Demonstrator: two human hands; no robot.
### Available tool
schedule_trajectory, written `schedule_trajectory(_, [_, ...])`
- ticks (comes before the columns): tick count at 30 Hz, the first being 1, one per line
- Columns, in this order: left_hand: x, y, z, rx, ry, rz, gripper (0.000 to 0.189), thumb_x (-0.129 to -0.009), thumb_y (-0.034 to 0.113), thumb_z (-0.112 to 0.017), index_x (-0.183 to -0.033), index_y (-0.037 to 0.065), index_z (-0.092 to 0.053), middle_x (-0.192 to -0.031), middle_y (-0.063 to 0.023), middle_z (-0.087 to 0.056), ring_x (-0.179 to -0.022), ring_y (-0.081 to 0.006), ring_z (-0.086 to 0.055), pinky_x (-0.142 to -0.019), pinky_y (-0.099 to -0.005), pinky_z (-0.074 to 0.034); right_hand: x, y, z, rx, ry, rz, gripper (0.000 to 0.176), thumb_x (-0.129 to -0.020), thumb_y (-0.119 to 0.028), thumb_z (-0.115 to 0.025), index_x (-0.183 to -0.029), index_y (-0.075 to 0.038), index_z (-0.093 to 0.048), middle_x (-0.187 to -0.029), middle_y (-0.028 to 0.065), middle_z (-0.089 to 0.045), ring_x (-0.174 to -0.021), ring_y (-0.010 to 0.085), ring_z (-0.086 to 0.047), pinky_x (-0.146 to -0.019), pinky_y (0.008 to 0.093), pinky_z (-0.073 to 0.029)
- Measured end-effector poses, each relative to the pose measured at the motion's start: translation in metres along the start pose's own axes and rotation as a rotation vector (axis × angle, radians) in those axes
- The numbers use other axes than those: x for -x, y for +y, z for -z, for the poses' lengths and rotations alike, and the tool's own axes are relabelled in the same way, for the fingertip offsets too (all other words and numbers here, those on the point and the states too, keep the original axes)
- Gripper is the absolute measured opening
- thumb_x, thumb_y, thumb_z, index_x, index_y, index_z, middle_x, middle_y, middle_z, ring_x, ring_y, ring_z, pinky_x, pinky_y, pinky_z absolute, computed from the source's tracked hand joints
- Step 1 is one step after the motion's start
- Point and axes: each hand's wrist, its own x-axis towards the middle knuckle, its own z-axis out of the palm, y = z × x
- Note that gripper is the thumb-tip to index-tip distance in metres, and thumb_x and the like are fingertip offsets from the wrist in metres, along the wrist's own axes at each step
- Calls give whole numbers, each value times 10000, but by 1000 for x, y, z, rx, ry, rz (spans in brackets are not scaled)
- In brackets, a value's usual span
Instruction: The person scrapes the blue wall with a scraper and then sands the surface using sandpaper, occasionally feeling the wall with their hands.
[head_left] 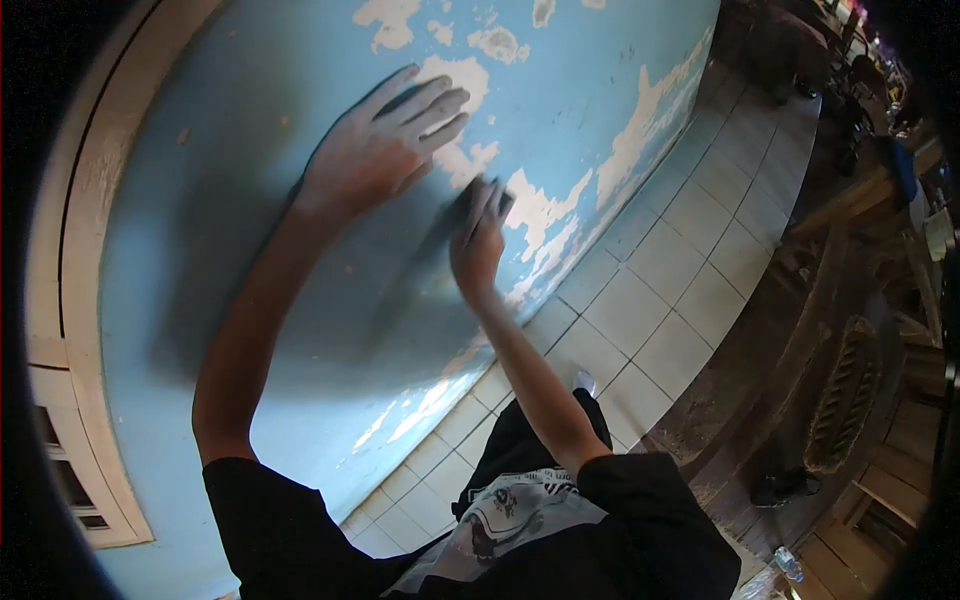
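Note:
My left hand rests on a blue painted wall, its fingers spread and dusted with pale powder. Beneath its fingertips is a patch of bare, whitish plaster where the paint has come off. Lower and to the right, my right hand is closed around a small dark, flat block held against the wall. The fingers cover most of this block, so its exact kind cannot be made out. More peeled plaster shows just beside it.
A light tiled floor runs along the wall's base. On the left stands a cream wooden frame. Beyond the tiles, to the right, lie wooden beams, a black object and a plastic bottle.

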Motion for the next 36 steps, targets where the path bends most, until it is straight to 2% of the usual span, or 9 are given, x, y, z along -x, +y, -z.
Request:
schedule_trajectory(2, [-2,-1,-2,-24,11,8,486,-851,258,-595,-1316,152,-505,-1420,14,-429,-1344,-144,-336,-1166,-373,-186,6,-6,10,-22,-117,-50,579,-780,135,-372,-1347,18,-396,-1334,268,-452,-1308,475,-315,-1089,512,-267])
schedule_trajectory(6, [0,1,-2,-50,3,3,473,-851,260,-593,-1305,155,-515,-1420,13,-429,-1341,-143,-340,-1165,-373,-189,-4,-17,20,-85,-48,-18,567,-786,134,-370,-1343,29,-399,-1334,268,-451,-1335,468,-266,-1101,511,-248])
schedule_trajectory(8, [2,2,-2,-47,1,8,469,-851,264,-592,-1302,157,-518,-1422,15,-428,-1340,-143,-342,-1166,-372,-189,-1,-26,22,-112,-130,-68,574,-809,101,-419,-1372,3,-361,-1404,269,-357,-1336,483,-246,-1118,565,-156])
schedule_trajectory(22, [4,3,3,-57,-21,16,463,-855,289,-581,-1290,142,-520,-1419,8,-427,-1336,-145,-342,-1165,-370,-191,2,-10,21,-134,-104,-132,641,-711,136,-436,-1319,-61,-477,-1415,297,-338,-1312,508,-284,-1094,520,-264])
schedule_trajectory(25, [4,3,4,-82,-11,19,462,-851,289,-583,-1284,138,-525,-1419,7,-427,-1334,-148,-346,-1164,-371,-190,15,-25,17,-11,-105,-9,428,-942,-43,-341,-1360,-41,-431,-1384,324,-357,-1333,484,-258,-1088,485,-274])
schedule_trajectory(29, [7,3,3,-63,-21,11,457,-854,302,-578,-1278,137,-533,-1420,6,-426,-1339,-151,-337,-1164,-374,-187,-21,-11,4,-53,53,17,478,-889,36,-379,-1362,-19,-407,-1383,319,-363,-1334,492,-250,-1111,527,-208])
schedule_trajectory(32, [8,5,0,-72,-20,24,457,-856,313,-576,-1276,136,-534,-1419,6,-426,-1342,-153,-332,-1164,-376,-187,-30,-14,11,-43,-57,-167,501,-864,47,-390,-1360,-15,-408,-1397,315,-347,-1330,501,-248,-1113,519,-206])
schedule_trajectory(33, [6,4,-1,-62,-9,23,458,-856,317,-576,-1275,135,-535,-1419,6,-426,-1343,-154,-331,-1163,-376,-186,-21,-12,14,-24,-111,-68,518,-851,52,-384,-1363,-17,-407,-1400,315,-342,-1324,520,-240,-1113,514,-205])
schedule_trajectory(36, [7,4,-1,-62,0,21,452,-855,320,-579,-1265,134,-540,-1416,4,-429,-1340,-156,-337,-1163,-377,-186,-24,-1,9,-6,-51,-106,512,-861,56,-369,-1367,-21,-401,-1396,311,-348,-1326,514,-240,-1109,519,-212])
